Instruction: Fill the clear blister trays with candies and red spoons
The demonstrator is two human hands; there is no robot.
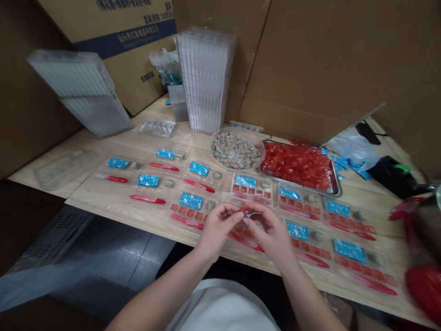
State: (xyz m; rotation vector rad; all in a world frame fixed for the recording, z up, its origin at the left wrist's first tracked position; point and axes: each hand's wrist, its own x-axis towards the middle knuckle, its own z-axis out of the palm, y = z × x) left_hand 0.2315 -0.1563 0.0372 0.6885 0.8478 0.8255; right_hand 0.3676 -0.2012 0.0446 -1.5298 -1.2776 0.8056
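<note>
My left hand (217,232) and my right hand (270,234) meet above the wooden table (103,161), their fingertips close around a small red jelly candy (246,210). Below them lies a clear plastic tray (250,234) holding red cubes and a red spoon. Several similar clear trays (299,204) spread to either side, with blue packets (191,201) and red spoons (148,199) in them. Behind my hands stand a steel tray of red jelly candies (299,165) and a round clear dish of striped candies (236,151).
Tall stacks of clear plastic trays (206,78) stand at the back against cardboard sheets (320,59). A red plastic bag (425,287) intrudes at the right edge. A black object (396,177) lies at the right. The table's near edge (120,225) drops to a dark floor.
</note>
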